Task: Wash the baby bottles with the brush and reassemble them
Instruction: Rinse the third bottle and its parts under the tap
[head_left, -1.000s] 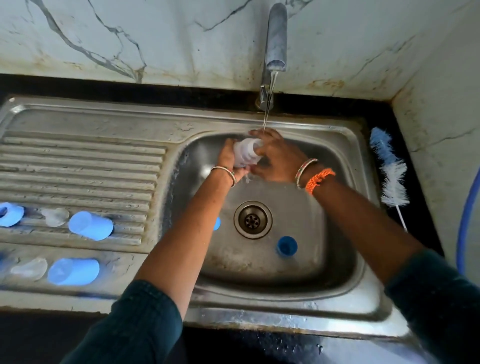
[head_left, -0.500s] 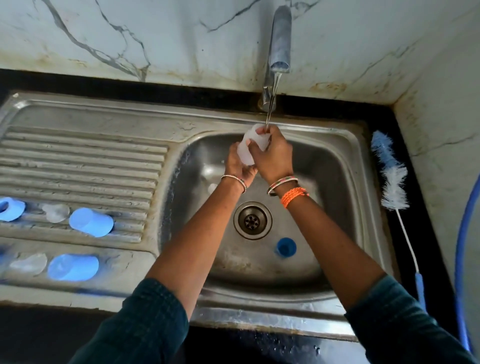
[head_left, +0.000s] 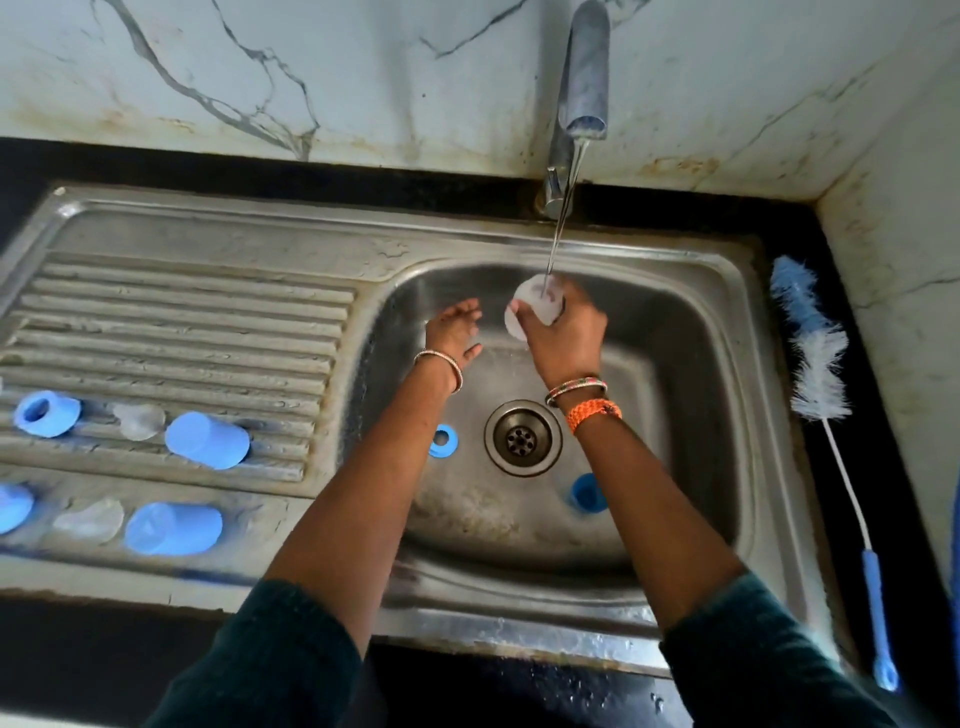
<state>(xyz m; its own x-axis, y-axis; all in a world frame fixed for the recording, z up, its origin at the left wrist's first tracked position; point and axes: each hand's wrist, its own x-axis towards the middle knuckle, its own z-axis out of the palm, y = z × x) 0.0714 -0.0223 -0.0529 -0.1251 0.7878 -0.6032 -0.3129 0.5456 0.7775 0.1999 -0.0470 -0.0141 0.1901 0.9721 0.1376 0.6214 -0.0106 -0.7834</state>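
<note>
Under the tap (head_left: 584, 67), in the far part of the sink (head_left: 701, 364), the right hand (head_left: 563, 338) holds a clear bottle (head_left: 535, 306). Its fingers (head_left: 582, 306) are wrapped round the bottle's body and clamped on it, with the open mouth turned up and back toward the stream, so the water (head_left: 558, 234) falls straight into it. The bottle's long axis tilts from the palm up toward the spout.

The left hand (head_left: 454, 332) hangs just beside the bottle on its left, apart from it, holding nothing; its fingers look loosely bent, though blur hides how far. It is the nearer free hand to the bottle.

The brush (head_left: 815, 364) lies well to the right of the right hand, on the dark table (head_left: 779, 234) outside the sink rim, its bristle head far and its handle near. Judging from this, rinsing is the step in hand, and the brush is not in use.

Below the hands, on the sink floor, a blue ring (head_left: 443, 440) lies left of the drain (head_left: 523, 437) and a blue cap (head_left: 588, 492) right of it. Far left of the left hand, on the drainboard (head_left: 182, 312), lie more blue caps (head_left: 207, 440) and clear teats (head_left: 139, 421), so reassembly seems yet to come.
</note>
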